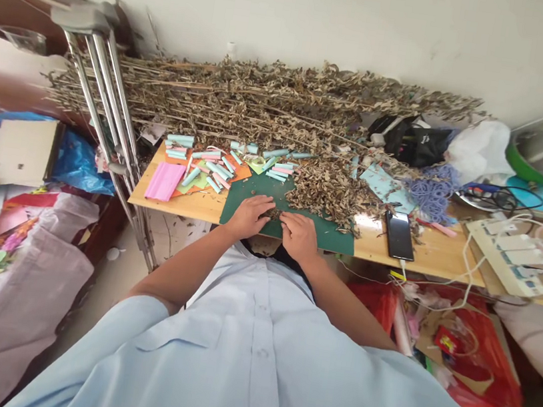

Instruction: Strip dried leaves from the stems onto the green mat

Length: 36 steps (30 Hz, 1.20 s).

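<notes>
Head view: dried leaf bits [273,214] lie between the two hands on a green mat [245,194].
The clump seems to run side to side, equally near the left hand [252,215] and right hand [298,235]. Both hands' fingers are bent and lowered to it; I cannot tell how firmly they grip. The dried leaf pile [330,195] crowds beyond the right hand; green mat shows beyond the left; the desk's [185,203] front edge runs near the wrists.
</notes>
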Motion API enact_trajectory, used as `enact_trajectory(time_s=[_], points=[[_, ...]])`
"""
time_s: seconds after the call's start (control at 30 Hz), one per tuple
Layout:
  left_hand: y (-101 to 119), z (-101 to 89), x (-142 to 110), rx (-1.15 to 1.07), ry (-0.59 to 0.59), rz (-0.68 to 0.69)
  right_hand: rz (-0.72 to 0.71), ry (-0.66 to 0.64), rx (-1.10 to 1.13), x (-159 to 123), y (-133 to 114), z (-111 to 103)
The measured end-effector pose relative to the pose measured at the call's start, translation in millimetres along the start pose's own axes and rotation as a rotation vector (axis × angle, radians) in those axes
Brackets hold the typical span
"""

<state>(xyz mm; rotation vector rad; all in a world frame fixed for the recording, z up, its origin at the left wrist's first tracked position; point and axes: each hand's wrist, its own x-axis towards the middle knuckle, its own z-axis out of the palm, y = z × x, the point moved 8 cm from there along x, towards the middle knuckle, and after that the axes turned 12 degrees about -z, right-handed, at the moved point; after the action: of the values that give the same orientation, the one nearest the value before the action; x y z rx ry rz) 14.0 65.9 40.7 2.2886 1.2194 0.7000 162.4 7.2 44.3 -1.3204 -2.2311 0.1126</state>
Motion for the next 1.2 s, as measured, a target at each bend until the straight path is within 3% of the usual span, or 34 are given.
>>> enact_trajectory(time_s=[0.2, 0.37, 0.63, 0.8, 1.2], points=[[7.0, -2.9, -0.6, 0.05, -0.034, 0.04, 0.075, 0.091, -0.12, 15.7, 46.4, -24.3], [15.3, 13.3, 3.8, 0.162, -0.13, 0.088, 0.104, 0.017, -0.226, 32.7, 63.7, -23.6], [-6.4, 11.4, 4.6, 0.139, -0.039, -0.018, 0.032, 0.028, -0.107, 20.9, 62.5, -20.2], [-6.2, 4.3, 4.4, 0.076, 0.048, -0.01, 0.159, 0.145, -0.09, 14.9, 78.4, -33.7], [-9.8, -8.4, 2.4, -0.03, 0.188, -0.003, 0.324, -0.11, -0.206, 44.8, 108.6, -12.9]])
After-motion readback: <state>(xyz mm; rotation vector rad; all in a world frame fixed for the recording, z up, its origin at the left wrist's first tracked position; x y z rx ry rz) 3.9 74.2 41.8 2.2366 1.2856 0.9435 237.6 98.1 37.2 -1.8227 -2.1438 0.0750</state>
